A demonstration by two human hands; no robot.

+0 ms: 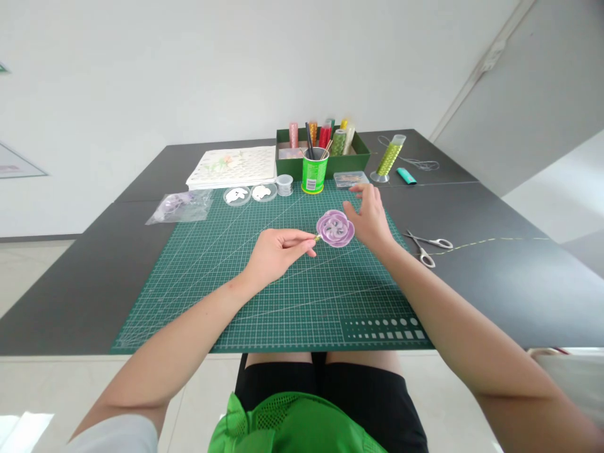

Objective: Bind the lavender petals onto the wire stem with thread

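Observation:
A purple fabric-like flower point(335, 228) with layered petals and a pale centre is held above the cutting mat, face toward me. My left hand point(283, 251) pinches its short yellow-green stem between thumb and fingers, left of the bloom. To the right of the petals is my right hand point(369, 215), its fingers apart and bent, with nothing seen in them. Whether its thumb touches the petal edge is hard to tell. Under both hands lies the green cutting mat point(226, 277).
Scissors point(425, 248) lie partly open at right beside a thin yellowish cord point(491, 240). Behind the mat stand a green can point(314, 173) with tools, a box point(363, 154) of thread spools, a yellow-green spool point(391, 156), small dishes point(237, 196), a plastic bag point(182, 206) and white trays point(231, 165).

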